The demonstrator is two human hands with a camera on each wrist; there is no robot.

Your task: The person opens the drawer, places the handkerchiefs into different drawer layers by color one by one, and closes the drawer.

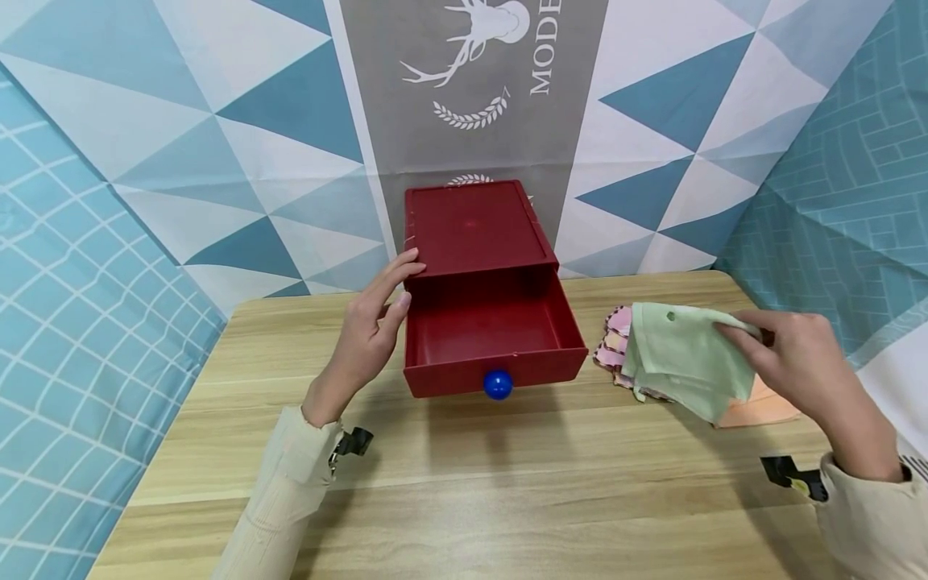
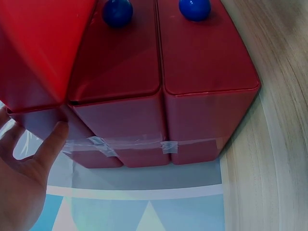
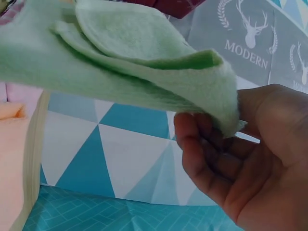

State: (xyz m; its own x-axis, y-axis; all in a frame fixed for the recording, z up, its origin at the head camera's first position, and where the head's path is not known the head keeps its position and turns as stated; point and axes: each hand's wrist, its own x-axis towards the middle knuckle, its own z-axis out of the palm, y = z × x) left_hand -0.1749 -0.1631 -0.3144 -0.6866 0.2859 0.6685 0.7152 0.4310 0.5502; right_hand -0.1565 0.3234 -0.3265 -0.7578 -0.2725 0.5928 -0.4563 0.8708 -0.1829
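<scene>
A dark red drawer cabinet [image 1: 471,225] stands at the back of the table. Its top drawer [image 1: 493,366], with a blue knob, is pulled out and its bare red floor shows. My left hand [image 1: 366,330] rests at the cabinet's upper left edge, fingers extended over the top and thumb [image 2: 53,144] against the side. To the right of the cabinet, my right hand [image 1: 801,366] pinches a folded light green towel [image 1: 689,350] by its right end, thumb against fingers. In the right wrist view the towel [image 3: 144,77] stretches leftward from the fingertips, its fold layers showing.
Under and beside the green towel lie a pink patterned cloth [image 1: 615,342] and an orange cloth [image 1: 757,405]. Two lower drawers with blue knobs [image 2: 195,8] are closed; clear tape [image 2: 130,144] runs along the cabinet's side. A patterned wall covering [image 1: 290,145] rises behind the wooden table [image 1: 464,515].
</scene>
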